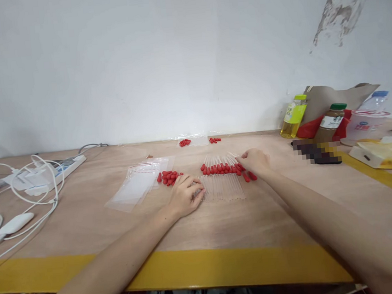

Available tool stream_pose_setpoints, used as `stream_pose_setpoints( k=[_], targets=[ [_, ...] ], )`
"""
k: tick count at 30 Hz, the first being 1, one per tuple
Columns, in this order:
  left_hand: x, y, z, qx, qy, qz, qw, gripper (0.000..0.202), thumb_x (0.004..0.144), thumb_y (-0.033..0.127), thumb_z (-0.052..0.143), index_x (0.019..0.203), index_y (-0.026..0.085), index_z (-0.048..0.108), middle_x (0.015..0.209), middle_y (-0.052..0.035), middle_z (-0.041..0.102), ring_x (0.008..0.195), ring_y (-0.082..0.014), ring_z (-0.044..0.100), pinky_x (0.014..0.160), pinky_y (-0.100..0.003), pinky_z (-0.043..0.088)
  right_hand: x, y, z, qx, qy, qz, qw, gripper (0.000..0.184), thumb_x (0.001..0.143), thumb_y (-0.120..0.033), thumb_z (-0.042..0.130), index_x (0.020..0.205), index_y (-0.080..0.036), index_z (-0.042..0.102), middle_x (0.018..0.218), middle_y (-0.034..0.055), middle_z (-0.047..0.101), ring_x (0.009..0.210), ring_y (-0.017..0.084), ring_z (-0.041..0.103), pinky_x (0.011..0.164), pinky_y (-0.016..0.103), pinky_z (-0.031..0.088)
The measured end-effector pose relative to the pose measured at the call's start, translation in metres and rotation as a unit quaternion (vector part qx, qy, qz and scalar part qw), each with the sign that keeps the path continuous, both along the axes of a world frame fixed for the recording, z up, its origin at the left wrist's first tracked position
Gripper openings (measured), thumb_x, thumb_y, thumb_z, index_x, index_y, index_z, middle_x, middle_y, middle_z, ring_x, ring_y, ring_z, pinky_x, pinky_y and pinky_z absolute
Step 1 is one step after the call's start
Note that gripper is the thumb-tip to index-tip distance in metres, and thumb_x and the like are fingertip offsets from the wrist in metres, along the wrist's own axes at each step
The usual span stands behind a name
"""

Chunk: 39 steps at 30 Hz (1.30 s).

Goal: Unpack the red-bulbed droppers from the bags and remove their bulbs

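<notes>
A row of glass droppers with red rubber bulbs lies side by side on the table, their clear tubes pointing toward me. More thin tubes fan out behind the bulbs. My left hand rests at the left end of the row, fingers curled and the thumb near the tubes; what they hold, if anything, is hidden. At the right end, my right hand pinches a dropper by its red-bulb end. Two loose red bulbs lie just below it. Left of the row sits a small pile of red bulbs.
Clear plastic bags lie flat at left. Two small groups of red bulbs sit by the wall. White cables and a power strip occupy the left side. Bottles, a dark blurred object and a yellow packet stand right.
</notes>
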State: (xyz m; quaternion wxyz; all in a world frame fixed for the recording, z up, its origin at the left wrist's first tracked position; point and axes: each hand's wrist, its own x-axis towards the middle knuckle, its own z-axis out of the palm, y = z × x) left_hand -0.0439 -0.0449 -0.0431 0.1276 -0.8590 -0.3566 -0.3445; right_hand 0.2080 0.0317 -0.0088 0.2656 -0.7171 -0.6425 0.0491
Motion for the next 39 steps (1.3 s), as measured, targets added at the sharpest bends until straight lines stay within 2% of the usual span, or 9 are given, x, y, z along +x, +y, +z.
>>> stream_pose_setpoints(
  k=[3,8,10,13,16,20,24,34,39],
  targets=[
    [0.001,-0.001,0.001,0.008,-0.006,0.009,1.000,0.016,0.081,0.026,0.050,0.088,0.019,0.063,0.089,-0.0052,0.060,0.083,-0.0183,0.050,0.079,-0.034,0.039,0.008,-0.012,0.003,0.066,0.062,0.045,0.995,0.022,0.070,-0.038,0.053,0.063,-0.020,0.062,0.061,0.0028,0.065,0.063,0.017,0.058,0.062,0.027,0.037],
    [0.006,-0.004,0.005,0.057,-0.002,0.045,0.997,0.041,0.083,0.026,0.049,0.122,0.017,0.047,0.118,-0.0115,0.051,0.108,-0.0231,0.044,0.090,-0.038,0.034,0.010,-0.046,-0.016,0.210,0.017,0.248,0.946,0.015,0.075,-0.033,0.055,0.073,-0.019,0.060,0.074,0.0018,0.065,0.073,0.016,0.056,0.074,0.029,0.035],
    [0.007,-0.006,0.006,0.067,0.044,0.038,0.996,0.038,0.085,0.025,0.046,0.123,0.022,0.046,0.124,-0.0092,0.049,0.115,-0.0234,0.040,0.094,-0.041,0.029,0.006,-0.059,-0.028,0.249,-0.022,0.308,0.918,0.012,0.078,-0.029,0.053,0.075,-0.020,0.060,0.073,0.0015,0.065,0.077,0.016,0.054,0.080,0.032,0.031],
    [0.009,-0.007,0.006,0.056,0.111,0.011,0.992,0.028,0.088,0.026,0.044,0.114,0.027,0.054,0.113,-0.0043,0.059,0.106,-0.0210,0.046,0.094,-0.042,0.025,-0.003,-0.071,-0.040,0.275,-0.049,0.363,0.889,0.011,0.080,-0.024,0.052,0.074,-0.021,0.060,0.073,0.0008,0.065,0.078,0.016,0.053,0.081,0.034,0.029],
    [0.010,-0.007,0.005,0.050,0.130,0.000,0.990,0.022,0.088,0.028,0.044,0.103,0.025,0.060,0.089,-0.0020,0.066,0.089,-0.0179,0.052,0.089,-0.041,0.027,-0.010,-0.076,-0.043,0.291,-0.050,0.364,0.883,0.012,0.081,-0.024,0.051,0.074,-0.021,0.061,0.071,0.0000,0.065,0.074,0.015,0.051,0.080,0.033,0.030],
    [0.012,-0.006,0.003,0.048,0.125,0.004,0.991,0.023,0.089,0.029,0.041,0.089,0.021,0.063,0.072,-0.0012,0.064,0.076,-0.0153,0.051,0.085,-0.037,0.028,-0.018,-0.079,-0.042,0.289,-0.070,0.350,0.888,0.014,0.082,-0.029,0.051,0.081,-0.020,0.063,0.072,0.0018,0.065,0.074,0.016,0.050,0.079,0.034,0.029],
    [0.012,-0.004,0.000,0.054,0.113,0.009,0.992,0.023,0.089,0.028,0.042,0.085,0.021,0.063,0.070,-0.0018,0.063,0.074,-0.0151,0.050,0.081,-0.037,0.028,-0.024,-0.078,-0.044,0.313,-0.099,0.343,0.880,0.016,0.082,-0.032,0.052,0.086,-0.024,0.064,0.078,0.0021,0.065,0.077,0.016,0.049,0.080,0.034,0.028],
    [0.009,-0.006,0.000,0.043,0.110,0.019,0.993,0.020,0.085,0.022,0.045,0.081,0.022,0.064,0.068,-0.0017,0.063,0.074,-0.0163,0.049,0.078,-0.037,0.028,-0.023,-0.078,-0.043,0.308,-0.139,0.345,0.876,0.024,0.084,-0.033,0.049,0.068,-0.019,0.060,0.061,0.0017,0.060,0.071,0.016,0.048,0.083,0.036,0.026],
    [0.011,-0.008,0.001,0.039,0.111,0.024,0.993,0.022,0.086,0.024,0.044,0.082,0.021,0.065,0.067,-0.0023,0.063,0.073,-0.0162,0.049,0.077,-0.037,0.029,-0.025,-0.080,-0.043,0.313,-0.145,0.364,0.865,0.021,0.084,-0.028,0.048,0.070,-0.019,0.061,0.062,0.0010,0.059,0.070,0.014,0.047,0.083,0.035,0.026]
  ],
)
